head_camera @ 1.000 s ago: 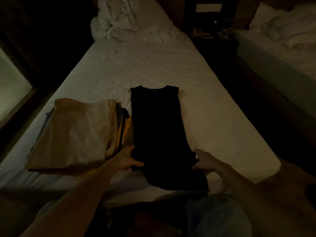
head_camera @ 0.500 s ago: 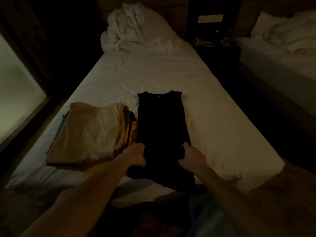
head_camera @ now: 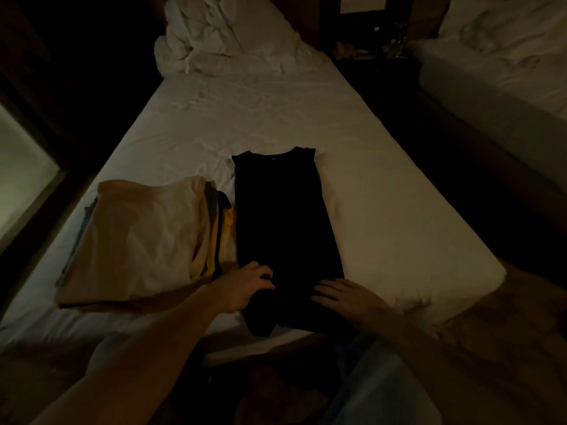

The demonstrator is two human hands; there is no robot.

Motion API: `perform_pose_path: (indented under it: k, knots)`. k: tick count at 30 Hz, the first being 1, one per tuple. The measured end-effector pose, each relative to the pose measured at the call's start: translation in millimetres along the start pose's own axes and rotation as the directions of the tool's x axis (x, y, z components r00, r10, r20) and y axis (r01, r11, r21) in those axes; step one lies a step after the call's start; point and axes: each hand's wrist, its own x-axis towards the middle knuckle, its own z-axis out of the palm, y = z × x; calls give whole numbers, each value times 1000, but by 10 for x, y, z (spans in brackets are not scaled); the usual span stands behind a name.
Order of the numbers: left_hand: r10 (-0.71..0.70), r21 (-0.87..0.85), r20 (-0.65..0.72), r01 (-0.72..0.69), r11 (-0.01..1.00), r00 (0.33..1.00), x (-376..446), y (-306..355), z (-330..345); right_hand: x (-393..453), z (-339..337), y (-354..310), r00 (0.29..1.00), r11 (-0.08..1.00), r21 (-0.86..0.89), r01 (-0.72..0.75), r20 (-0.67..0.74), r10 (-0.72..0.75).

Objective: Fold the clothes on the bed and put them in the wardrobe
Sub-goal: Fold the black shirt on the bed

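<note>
Near the bottom edge of the bed (head_camera: pixel 383 210), the left hand (head_camera: pixel 245 286) curls its fingers round the lower left side of the black top (head_camera: pixel 285 228) and grips it. At 3 o'clock from it, the right hand (head_camera: pixel 346 297) lies flat on the top with its fingers spread. At 9 o'clock from the top is a stack of folded clothes (head_camera: pixel 141 240), just beside it. Far up at 12 o'clock sits a bunched white blanket (head_camera: pixel 221 35). At 2 o'clock is a second bed (head_camera: pixel 506 72).
</note>
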Motion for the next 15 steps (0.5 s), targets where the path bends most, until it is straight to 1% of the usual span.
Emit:
perform_pose_path:
  k: [1, 3, 5, 7, 9, 10, 11, 13, 15]
  knots:
    - [61, 64, 19, -62, 996, 998, 12, 17, 59, -18, 12, -2, 999, 999, -42, 31, -29, -33]
    - [98, 59, 92, -104, 993, 991, 33, 14, 142, -20, 57, 9, 995, 993, -94, 69, -63, -75]
    - [98, 37, 130, -104, 994, 987, 17, -15, 133, 7, 32, -1, 997, 991, -121, 55, -43, -61]
    - [97, -14, 187, -96, 995, 977, -33, -71, 112, 56, 8, -29, 996, 991, -122, 57, -61, -65]
    - [75, -70, 235, -60, 996, 969, -84, -111, 125, 86, -9, -49, 996, 998, -61, 32, -76, -37]
    - [63, -69, 239, -47, 996, 969, -93, -114, 147, 92, -28, -57, 998, 1000, -8, -13, -67, 12]
    - [51, -60, 218, -39, 997, 975, -95, -98, 160, 106, -32, -58, 994, 998, 20, -52, -91, 53]
    - [37, -53, 150, -29, 998, 988, -73, -75, 213, 125, -93, -91, 987, 991, 51, -120, -97, 125]
    - [27, -114, 93, -16, 993, 995, -61, -64, 304, 133, -171, -114, 979, 972, 161, -174, -80, 189]
